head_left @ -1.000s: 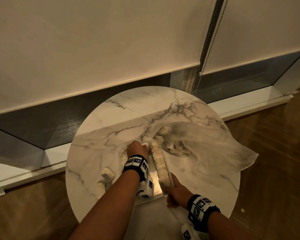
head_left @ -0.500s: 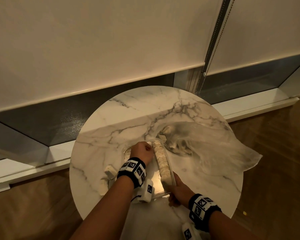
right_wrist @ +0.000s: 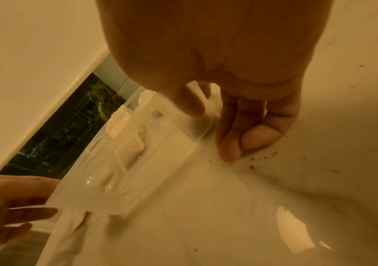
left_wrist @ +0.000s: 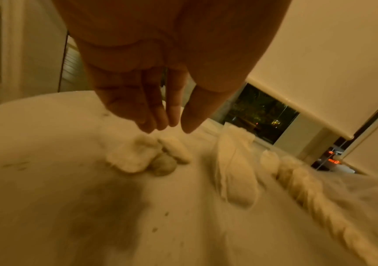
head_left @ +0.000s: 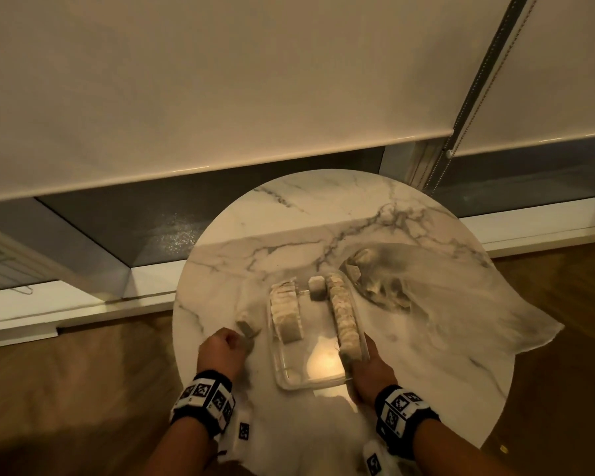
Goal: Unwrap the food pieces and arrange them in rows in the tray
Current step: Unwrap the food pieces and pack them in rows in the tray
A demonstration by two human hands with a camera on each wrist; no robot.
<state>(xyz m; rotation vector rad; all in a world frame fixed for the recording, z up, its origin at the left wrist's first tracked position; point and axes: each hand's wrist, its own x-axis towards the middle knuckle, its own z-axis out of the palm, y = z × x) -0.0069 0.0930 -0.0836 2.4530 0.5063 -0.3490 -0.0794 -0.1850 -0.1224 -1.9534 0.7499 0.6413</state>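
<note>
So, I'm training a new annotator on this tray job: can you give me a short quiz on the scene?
1. True or false: the right hand holds the tray at a near corner.
2. Which row of food pieces in the tray is longer? A the left one, B the right one, C both equal.
3. Fill in: the loose pieces by the left hand lie on the ____.

Key: 1 true; 2 B, the right row; 3 table.
</note>
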